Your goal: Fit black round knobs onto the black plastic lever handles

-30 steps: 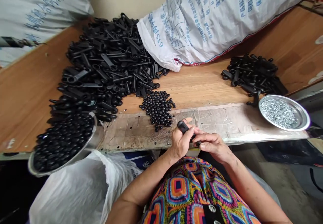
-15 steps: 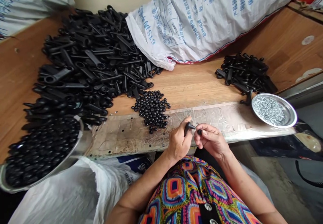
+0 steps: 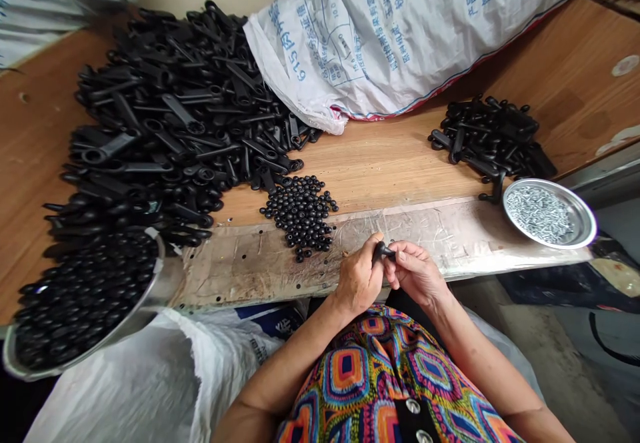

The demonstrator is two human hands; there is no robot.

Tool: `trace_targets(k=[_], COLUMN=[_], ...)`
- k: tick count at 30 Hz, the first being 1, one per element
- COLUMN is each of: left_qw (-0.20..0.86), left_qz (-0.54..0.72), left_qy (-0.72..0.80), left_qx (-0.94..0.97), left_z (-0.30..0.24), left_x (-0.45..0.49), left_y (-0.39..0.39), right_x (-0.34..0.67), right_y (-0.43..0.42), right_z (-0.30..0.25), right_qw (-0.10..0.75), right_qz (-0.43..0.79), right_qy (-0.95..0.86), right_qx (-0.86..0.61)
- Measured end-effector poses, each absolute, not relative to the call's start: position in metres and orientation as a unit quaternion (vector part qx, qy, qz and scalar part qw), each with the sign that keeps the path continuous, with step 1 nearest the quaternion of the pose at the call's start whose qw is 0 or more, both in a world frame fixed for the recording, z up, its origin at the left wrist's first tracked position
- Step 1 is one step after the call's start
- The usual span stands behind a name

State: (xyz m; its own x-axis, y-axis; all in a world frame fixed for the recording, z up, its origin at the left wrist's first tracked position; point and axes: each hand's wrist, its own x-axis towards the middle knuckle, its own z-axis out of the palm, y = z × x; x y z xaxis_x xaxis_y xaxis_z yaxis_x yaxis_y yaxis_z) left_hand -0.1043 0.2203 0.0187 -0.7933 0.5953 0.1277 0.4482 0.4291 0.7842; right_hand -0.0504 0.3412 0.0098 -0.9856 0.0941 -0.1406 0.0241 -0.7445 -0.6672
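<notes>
My left hand [image 3: 359,276] is closed around a black plastic handle piece [image 3: 381,251] at the table's near edge. My right hand [image 3: 416,272] meets it from the right, fingers pinched on the end of the same piece; whatever small part they hold is hidden. Just beyond my hands lies a small heap of black beads [image 3: 301,215]. A large pile of black handle pieces [image 3: 165,123] covers the left of the table. A smaller pile of black handle pieces [image 3: 493,138] lies at the right.
A metal bowl of black beads [image 3: 80,296] overhangs the near left edge. A metal dish of small silver screws [image 3: 549,211] sits at the right edge. A printed white sack [image 3: 400,30] lies at the back. A white plastic bag [image 3: 130,383] hangs below the table.
My two hands have closed in on each other around the black piece, the right fingers now pinched on its end. The camera view shifted slightly left.
</notes>
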Motion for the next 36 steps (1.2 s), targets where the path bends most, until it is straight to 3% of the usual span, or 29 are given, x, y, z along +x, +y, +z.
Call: trace_targets(k=[12,19,24,31,36], left_qw=[0.013,-0.002,-0.064,-0.039,0.007], left_qz=[0.317,0.272,0.214,0.223,0.143], left_qy=[0.875,0.866,0.899,0.896,0.899], left_qx=[0.365,0.42,0.377,0.383,0.415], left_z=[0.011,0.01,0.008,0.0,0.008], left_x=[-0.107,-0.107,-0.103,-0.105,-0.119], left_y=[0.217,0.216,0.221,0.226,0.23], right_x=[-0.051,-0.047,-0.046,-0.051,-0.059], right_y=[0.342,0.345,0.344,0.349,0.37], right_z=[0.005,0.007,0.015,0.011,0.011], right_qw=[0.039,0.004,0.034,-0.028,-0.038], right_qz=[0.918,0.918,0.898,0.904,0.791], right_qy=[-0.372,-0.365,-0.383,-0.362,-0.572], right_qx=[-0.131,-0.159,-0.212,-0.227,-0.215])
